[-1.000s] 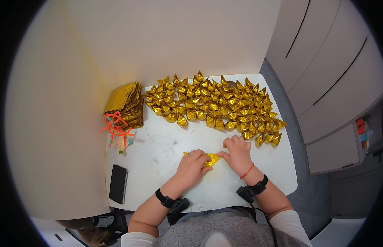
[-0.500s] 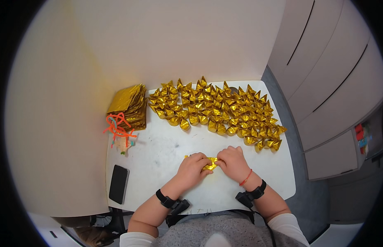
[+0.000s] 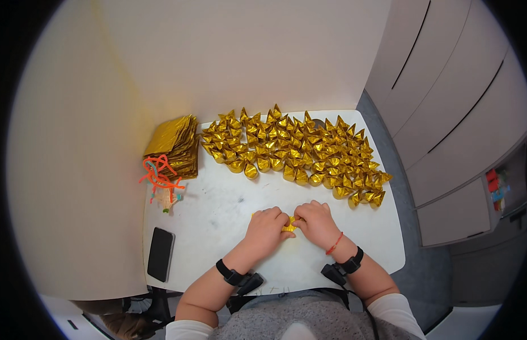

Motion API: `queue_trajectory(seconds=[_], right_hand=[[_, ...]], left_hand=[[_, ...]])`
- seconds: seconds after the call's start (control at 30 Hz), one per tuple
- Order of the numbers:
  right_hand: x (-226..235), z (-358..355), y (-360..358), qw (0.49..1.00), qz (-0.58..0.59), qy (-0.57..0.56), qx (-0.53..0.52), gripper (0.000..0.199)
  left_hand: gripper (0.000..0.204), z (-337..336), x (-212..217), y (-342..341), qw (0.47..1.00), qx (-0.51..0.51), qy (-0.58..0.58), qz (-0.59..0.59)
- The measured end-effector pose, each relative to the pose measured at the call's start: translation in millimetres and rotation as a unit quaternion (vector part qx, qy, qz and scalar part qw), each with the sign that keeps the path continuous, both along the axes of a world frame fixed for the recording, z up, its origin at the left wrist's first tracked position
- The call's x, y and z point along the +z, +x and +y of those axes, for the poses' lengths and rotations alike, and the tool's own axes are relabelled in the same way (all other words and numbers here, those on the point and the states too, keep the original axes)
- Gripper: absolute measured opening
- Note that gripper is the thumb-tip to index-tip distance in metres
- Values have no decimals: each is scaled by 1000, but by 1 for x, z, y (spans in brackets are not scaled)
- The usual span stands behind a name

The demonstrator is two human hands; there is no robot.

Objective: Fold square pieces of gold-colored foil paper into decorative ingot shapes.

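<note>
Between my hands, over the near middle of the white table (image 3: 218, 209), is a small piece of shiny gold foil paper (image 3: 289, 224). My left hand (image 3: 266, 231) has its fingers closed on the left part of it, covering most of that side. My right hand (image 3: 316, 222) pinches its right end with thumb and forefinger. Only a short crinkled stretch shows between the two hands. Beyond them stand many folded gold paper ingots (image 3: 286, 150) with pointed tips, in a dense group along the back of the table.
A stack of gold foil paper sheets (image 3: 171, 144) lies at the back left. Orange and teal fuzzy craft stems (image 3: 161, 175) rest against it. A black phone (image 3: 161, 255) lies near the left edge. Pale walls border the table's left and back; cabinets (image 3: 450, 130) stand right.
My hands have come slightly closer together, and less of the gold foil paper shows between them. The whole view has shifted a little; the ingots and the stack stay in place.
</note>
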State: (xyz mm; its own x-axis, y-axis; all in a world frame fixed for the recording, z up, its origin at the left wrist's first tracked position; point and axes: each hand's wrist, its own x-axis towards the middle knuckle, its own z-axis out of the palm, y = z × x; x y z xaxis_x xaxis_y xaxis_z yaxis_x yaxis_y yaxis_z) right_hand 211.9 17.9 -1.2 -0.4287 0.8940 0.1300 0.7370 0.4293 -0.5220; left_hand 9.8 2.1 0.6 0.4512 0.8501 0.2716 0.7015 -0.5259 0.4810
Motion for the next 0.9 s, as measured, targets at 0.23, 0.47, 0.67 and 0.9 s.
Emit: queue_trajectory(seconds=[0.23,0.47,0.67,0.9], right_hand=[[2,0,1,999,-17,36,18,10],[9,-1,0,991,25,100,88,10],[5,-21,-26,972,14,113,205,17],[8,-35,-40,963,5,78,258,38]], left_hand=[[41,-7,8,-13,997,-32,-66,1],[34,0,5,-35,1000,-12,-22,-1],[21,8,4,-45,997,72,-6,-19],[19,10,0,-47,998,23,-37,-50]])
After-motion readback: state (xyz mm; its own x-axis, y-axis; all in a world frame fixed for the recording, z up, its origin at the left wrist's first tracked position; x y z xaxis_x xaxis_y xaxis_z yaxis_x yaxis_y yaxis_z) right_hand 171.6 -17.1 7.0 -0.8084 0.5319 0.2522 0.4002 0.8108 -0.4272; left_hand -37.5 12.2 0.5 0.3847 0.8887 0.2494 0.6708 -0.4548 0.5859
